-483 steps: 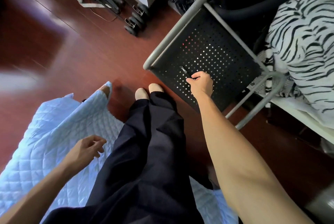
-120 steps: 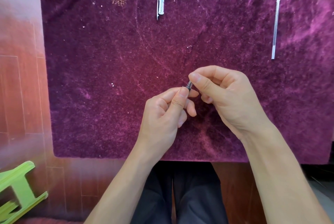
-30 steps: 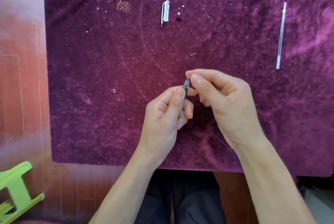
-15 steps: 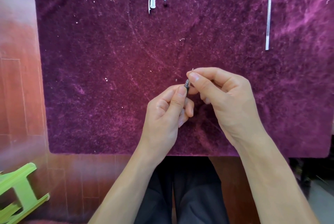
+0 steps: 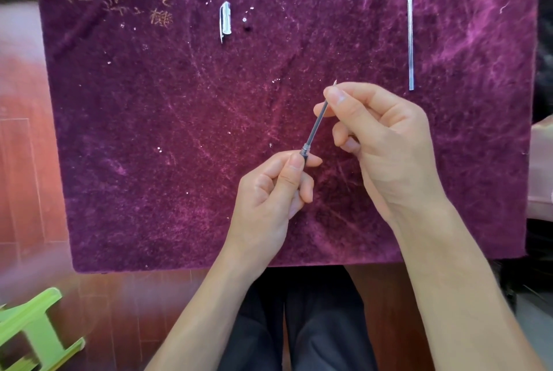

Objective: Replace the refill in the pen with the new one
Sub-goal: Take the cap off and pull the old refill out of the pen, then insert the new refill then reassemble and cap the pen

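Compared with half a second earlier, the hands had pulled apart, and a good length of the dark old refill was out of the pen barrel where before barely any showed. Going left to right: a green plastic stool sat on the floor at the bottom left corner. Up on the purple velvet counter, the clear pen cap lay near the far edge, with a tiny dark bit just beside it, couldn't tell what it was. The left hand was pinching the barrel between thumb and forefinger, only its threaded end poking out, the rest hidden in the hand. The old refill ran up and to the right from there, tilted, with its fine tip sticking out past the right hand, which was pinching it near the tip. Well off to the right, the new refill, thin and clear, lay straight on the counter, untouched.
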Demonstrator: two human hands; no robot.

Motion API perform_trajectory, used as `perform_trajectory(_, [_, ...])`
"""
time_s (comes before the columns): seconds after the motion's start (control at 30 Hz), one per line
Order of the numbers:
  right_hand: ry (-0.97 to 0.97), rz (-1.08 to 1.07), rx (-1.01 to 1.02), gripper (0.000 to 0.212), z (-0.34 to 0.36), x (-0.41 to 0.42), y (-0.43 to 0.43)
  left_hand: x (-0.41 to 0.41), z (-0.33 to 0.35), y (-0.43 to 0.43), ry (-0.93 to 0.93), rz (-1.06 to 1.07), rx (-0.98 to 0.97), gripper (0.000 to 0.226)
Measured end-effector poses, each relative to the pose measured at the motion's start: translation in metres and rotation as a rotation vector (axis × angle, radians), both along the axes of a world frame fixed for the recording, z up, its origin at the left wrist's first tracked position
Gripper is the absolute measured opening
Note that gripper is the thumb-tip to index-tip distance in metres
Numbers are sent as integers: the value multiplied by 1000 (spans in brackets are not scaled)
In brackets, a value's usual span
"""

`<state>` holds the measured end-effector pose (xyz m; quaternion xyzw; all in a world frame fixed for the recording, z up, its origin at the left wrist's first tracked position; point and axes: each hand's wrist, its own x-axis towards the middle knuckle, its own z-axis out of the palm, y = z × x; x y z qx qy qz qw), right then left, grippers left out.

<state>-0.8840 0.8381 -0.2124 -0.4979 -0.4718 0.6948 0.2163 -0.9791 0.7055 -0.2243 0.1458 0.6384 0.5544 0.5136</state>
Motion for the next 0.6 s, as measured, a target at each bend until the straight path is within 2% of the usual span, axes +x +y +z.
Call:
perform_trajectory(0.43, [35,-289,-3,8,-6,8,72,4,-14,35,-30,-60,-64,31])
perform_trajectory(0.6, [-65,-305,84,9,-16,22,107,0,-14,54,-43,-85,-80,33])
